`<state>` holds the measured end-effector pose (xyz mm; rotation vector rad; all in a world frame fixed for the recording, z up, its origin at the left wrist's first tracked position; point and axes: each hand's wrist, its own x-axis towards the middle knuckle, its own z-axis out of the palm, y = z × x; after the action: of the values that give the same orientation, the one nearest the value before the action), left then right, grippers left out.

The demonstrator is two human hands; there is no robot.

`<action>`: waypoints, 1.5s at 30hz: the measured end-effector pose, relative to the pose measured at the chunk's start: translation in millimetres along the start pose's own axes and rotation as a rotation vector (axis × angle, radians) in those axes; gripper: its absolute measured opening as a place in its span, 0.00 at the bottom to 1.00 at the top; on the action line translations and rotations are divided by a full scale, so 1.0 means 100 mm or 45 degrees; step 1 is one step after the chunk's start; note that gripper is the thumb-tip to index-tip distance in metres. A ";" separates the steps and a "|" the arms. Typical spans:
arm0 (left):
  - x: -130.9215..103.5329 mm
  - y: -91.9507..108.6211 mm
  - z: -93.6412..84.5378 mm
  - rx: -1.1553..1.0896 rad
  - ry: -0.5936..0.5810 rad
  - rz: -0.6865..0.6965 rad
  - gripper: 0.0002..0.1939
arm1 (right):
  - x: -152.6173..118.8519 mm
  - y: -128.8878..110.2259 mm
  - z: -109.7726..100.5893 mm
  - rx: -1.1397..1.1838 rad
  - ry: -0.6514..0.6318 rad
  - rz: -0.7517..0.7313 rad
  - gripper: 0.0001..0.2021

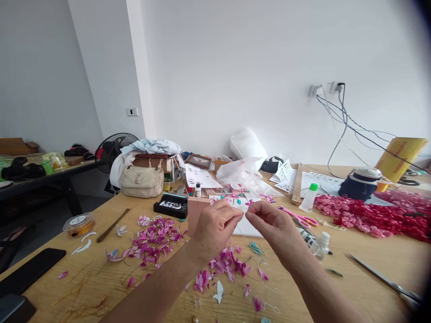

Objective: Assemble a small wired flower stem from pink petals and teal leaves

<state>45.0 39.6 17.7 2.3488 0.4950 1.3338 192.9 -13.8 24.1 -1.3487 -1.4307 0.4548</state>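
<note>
Head view: the left hand (217, 224) and right hand (272, 220) meet over the table (111, 204), fingertips nearly touching. Each has thumb and forefinger drawn together in a pinch; whether something fine is between them is too small to tell. Just behind and below the hands lies a white sheet (247, 229) with pink flowers (232, 196) at its top; magenta petals (229, 264) are scattered nearer the wearer.

Fine fingertip work like this goes best, I'd judge, with a light pinch, steady wrists and slow, small movements, forearms clear of the loose petals.

As for lettering, the tub (78, 222) has a round white label, the small bottle (198, 190) a pale one, and the yellow box (400, 157) faint red print; none is legible. An emblem on the bag (143, 181) is also too small to read surely.
</note>
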 end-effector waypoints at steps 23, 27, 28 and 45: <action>0.07 0.02 -0.10 -1.079 -0.191 -0.840 0.09 | -0.08 -0.02 -0.03 -0.510 0.225 -0.759 0.05; 0.06 0.03 -0.09 -1.000 -0.189 -0.787 0.10 | -0.07 -0.03 -0.03 -0.461 0.142 -0.722 0.04; 0.07 0.03 -0.08 -0.960 -0.173 -0.748 0.10 | -0.07 -0.04 -0.03 -0.465 0.129 -0.725 0.05; 0.10 0.05 -0.11 -0.371 -0.037 -0.401 0.07 | -0.04 0.02 -0.07 -0.763 0.199 -1.020 0.06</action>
<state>41.0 41.5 32.5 1.9573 0.5902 1.1389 198.9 -19.7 22.7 -1.0810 -1.8948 -0.6310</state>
